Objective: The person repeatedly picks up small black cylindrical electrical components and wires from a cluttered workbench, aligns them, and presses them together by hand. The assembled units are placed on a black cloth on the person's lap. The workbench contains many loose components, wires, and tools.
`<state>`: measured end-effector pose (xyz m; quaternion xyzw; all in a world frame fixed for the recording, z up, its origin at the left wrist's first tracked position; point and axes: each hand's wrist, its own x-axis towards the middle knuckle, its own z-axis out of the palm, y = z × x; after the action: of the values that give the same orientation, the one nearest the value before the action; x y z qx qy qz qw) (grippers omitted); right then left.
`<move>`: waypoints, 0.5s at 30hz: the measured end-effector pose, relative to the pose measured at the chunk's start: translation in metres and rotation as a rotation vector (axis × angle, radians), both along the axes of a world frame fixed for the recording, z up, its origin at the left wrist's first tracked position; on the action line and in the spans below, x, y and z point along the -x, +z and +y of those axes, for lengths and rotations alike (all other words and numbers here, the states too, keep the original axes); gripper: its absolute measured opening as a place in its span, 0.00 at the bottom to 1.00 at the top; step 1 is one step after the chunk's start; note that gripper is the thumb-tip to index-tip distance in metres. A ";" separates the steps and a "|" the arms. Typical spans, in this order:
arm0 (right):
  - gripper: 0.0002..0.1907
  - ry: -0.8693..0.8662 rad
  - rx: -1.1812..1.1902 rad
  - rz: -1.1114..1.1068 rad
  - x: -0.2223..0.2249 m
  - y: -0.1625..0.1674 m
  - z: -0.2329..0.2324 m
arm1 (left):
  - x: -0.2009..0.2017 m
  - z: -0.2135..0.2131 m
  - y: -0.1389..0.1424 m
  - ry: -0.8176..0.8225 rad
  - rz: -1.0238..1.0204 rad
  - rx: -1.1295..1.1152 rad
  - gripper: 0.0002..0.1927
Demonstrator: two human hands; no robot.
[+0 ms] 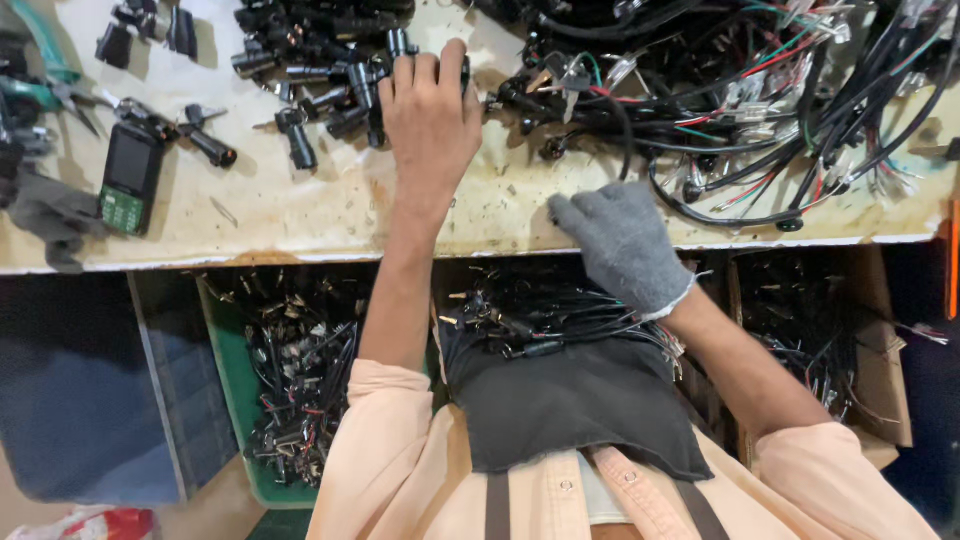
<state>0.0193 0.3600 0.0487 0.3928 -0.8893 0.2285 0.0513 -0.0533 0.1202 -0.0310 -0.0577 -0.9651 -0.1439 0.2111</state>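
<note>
1. Closest to the camera was a dark grey cloth point(580, 400) draped over the person's lap, over a peach shirt point(400, 470).
2. Sitting on the far edge of that cloth was a bundle of black wired parts point(540, 315), just under the table edge.
3. Left hand point(432, 115) was bare and stretched out over the pale, scuffed table point(330, 215), palm down, fingers curled onto a pile of small black cylinder parts point(330, 80). Looked like the fingertips were closing on one of them, but the hand covered it, so I honestly couldn't tell if anything was actually gripped.
4. Right hand point(622, 245) had a grey knit glove on and rested near the table's front edge, fingers loosely bent and together, nothing visibly in it. It was just beside a big tangle of black, red and green wires point(780, 90) filling the right end of the table.
5. Off to the left lay an old black keypad phone point(127, 178), with a few loose black parts near it, plus a spare grey glove point(45, 215) at the edge.
6. Below the table, a green bin point(225, 385) held a heap of small metal and wire bits, and a cardboard box point(885, 370) on the right had more wires in it.
</note>
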 end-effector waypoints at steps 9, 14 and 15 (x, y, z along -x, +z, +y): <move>0.05 -0.661 1.208 -0.429 -0.038 0.044 0.046 | -0.082 0.011 0.028 -0.126 -0.204 -1.608 0.23; 0.11 -0.644 1.236 -0.959 -0.027 0.005 0.032 | -0.130 0.046 0.029 -0.152 -0.450 -1.455 0.21; 0.10 -0.596 1.036 -0.740 -0.026 -0.002 0.029 | -0.135 0.050 0.025 -0.171 -0.405 -1.392 0.17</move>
<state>0.0457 0.3891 0.0469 -0.0461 -0.6950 0.7174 -0.0137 0.0818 0.1699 -0.0059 0.0424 -0.6623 -0.7480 0.0042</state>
